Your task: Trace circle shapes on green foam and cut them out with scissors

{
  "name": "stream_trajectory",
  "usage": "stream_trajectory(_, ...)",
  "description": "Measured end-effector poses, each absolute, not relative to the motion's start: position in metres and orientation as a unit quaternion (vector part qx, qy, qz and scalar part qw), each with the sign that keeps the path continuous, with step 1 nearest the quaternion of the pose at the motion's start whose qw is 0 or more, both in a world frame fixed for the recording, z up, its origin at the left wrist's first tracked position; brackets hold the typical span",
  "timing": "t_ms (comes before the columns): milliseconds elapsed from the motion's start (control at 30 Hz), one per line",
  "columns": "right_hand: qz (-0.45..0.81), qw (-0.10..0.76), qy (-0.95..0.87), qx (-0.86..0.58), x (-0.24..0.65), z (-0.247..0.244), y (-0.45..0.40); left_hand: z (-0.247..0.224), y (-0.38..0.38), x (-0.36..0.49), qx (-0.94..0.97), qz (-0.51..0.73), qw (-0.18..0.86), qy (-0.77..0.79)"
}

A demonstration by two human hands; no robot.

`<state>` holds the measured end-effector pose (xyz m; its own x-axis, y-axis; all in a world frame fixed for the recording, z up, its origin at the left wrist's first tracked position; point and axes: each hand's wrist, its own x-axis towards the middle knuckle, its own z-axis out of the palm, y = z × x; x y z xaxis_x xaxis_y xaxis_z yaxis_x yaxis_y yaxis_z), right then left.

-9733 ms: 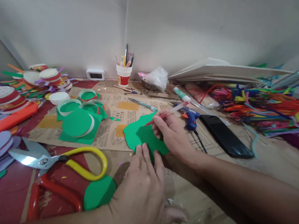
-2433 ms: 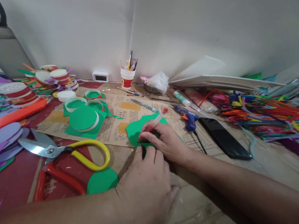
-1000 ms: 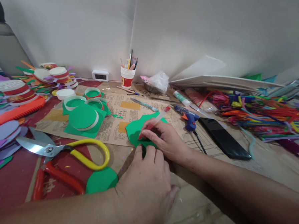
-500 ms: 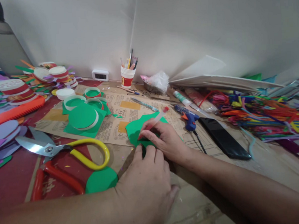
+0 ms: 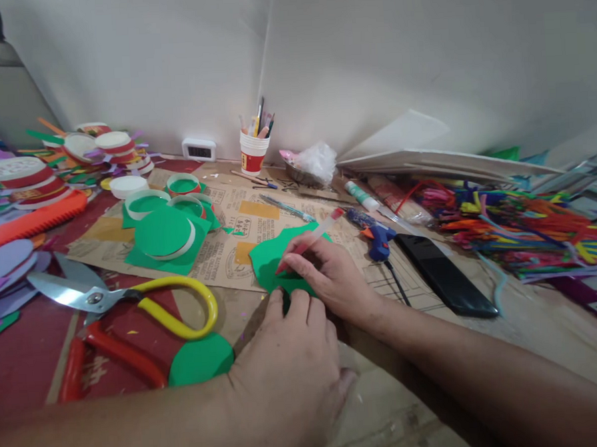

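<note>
My right hand pinches a pen with a clear barrel and red ends, its tip down on a green craft sheet. On the near edge of that sheet press the fingertips of my left hand, fingers stretched forward and thumb apart. What lies under the left palm is hidden. By the left wrist is a green disc. Large scissors with yellow and red handles lie spread to the left. Beyond them, another green disc rests on a white ring over a green piece.
Paper-cup rings stand on the cardboard. A blue glue gun, a black phone and a heap of colourful pipe cleaners lie right. At the back are a cup of pens and a small clock.
The pen and my right hand have shifted slightly to the right over the green sheet. My left hand stays in place on it.
</note>
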<state>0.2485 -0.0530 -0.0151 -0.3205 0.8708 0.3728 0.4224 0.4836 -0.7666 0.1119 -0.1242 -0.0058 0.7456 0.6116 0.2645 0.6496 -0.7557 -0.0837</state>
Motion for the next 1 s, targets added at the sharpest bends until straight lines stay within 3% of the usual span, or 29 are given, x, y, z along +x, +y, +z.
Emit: stream_trajectory(1000,0.239,0.394,-0.771,-0.44,0.2477,-0.0156,-0.0527,-0.0051,-0.1251,0.1116,-0.931,-0.104,0.076,-0.342)
